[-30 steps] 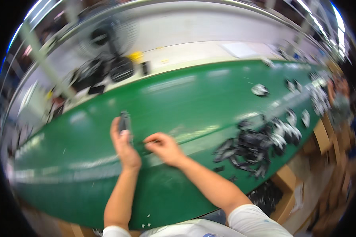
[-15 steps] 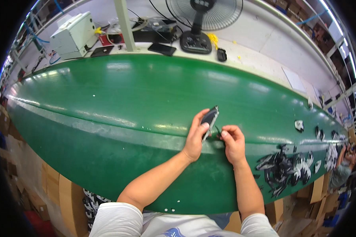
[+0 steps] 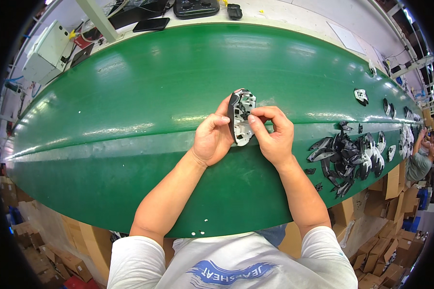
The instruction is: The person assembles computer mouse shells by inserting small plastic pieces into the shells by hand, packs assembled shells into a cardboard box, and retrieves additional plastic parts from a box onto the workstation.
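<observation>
My left hand (image 3: 212, 137) holds a black-and-white plastic shell (image 3: 246, 131), shaped like a computer mouse casing, upright above the green belt. Its hollow white inner side, with ribs and slots, faces right. A small black plastic part (image 3: 243, 110) lies against the inside of the shell. The thumb and forefinger of my right hand (image 3: 276, 132) are pinched at this part; their tips partly cover it.
A heap of black plastic parts (image 3: 340, 156) lies right on the green belt (image 3: 178, 67), with white-and-black shells (image 3: 369, 151) beside it. Another shell (image 3: 360, 96) lies farther back. A phone (image 3: 151, 24) rests on the back ledge. A co-worker (image 3: 422, 161) sits far right.
My right hand has brought the small black part into the shell. The shell has turned, so its white inside now shows. The view has tilted down, and the fan has mostly left it.
</observation>
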`<act>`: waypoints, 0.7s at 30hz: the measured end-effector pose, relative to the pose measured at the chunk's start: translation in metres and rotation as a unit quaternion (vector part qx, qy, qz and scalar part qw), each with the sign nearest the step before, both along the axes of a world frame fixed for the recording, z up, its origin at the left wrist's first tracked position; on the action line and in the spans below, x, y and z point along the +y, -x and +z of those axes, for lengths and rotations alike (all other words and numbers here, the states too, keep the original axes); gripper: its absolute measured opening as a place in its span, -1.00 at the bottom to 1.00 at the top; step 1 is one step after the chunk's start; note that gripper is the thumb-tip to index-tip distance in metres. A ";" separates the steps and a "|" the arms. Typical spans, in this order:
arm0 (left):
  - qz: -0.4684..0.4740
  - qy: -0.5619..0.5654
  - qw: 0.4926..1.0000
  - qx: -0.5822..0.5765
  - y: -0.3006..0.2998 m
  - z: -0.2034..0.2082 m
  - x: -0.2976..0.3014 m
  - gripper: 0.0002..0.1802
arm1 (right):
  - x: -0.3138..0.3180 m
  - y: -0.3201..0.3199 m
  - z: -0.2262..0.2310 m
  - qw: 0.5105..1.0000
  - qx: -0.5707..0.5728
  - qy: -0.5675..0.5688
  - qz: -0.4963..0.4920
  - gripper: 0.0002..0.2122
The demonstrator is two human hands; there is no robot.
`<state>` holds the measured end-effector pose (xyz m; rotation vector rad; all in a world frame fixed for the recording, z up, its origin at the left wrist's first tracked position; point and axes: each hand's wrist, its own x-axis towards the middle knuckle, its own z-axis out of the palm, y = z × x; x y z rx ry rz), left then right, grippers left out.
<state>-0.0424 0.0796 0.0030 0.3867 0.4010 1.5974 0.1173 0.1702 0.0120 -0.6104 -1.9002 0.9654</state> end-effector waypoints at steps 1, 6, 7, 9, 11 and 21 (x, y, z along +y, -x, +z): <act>0.004 -0.001 1.000 0.003 0.000 -0.001 0.000 -0.24 | -0.002 0.002 0.007 0.999 -0.011 -0.035 0.002 -0.86; -0.001 0.013 1.000 -0.026 -0.001 -0.001 0.000 -0.30 | -0.005 -0.003 0.016 0.999 -0.044 -0.018 0.005 -0.86; -0.002 0.016 1.000 -0.027 -0.002 0.000 0.001 -0.33 | -0.003 -0.004 0.016 0.999 -0.047 -0.005 -0.001 -0.84; -0.011 0.018 0.999 -0.028 -0.001 -0.003 0.002 -0.42 | 0.008 -0.005 0.012 0.994 -0.039 -0.097 0.006 -0.82; -0.031 0.024 0.999 -0.033 0.007 -0.017 0.004 -0.43 | 0.017 -0.009 0.011 0.973 -0.047 -0.226 0.022 -0.75; -0.047 0.056 0.992 0.098 -0.003 -0.004 0.003 -0.41 | 0.027 -0.028 0.035 0.930 -0.154 -0.304 0.138 -0.70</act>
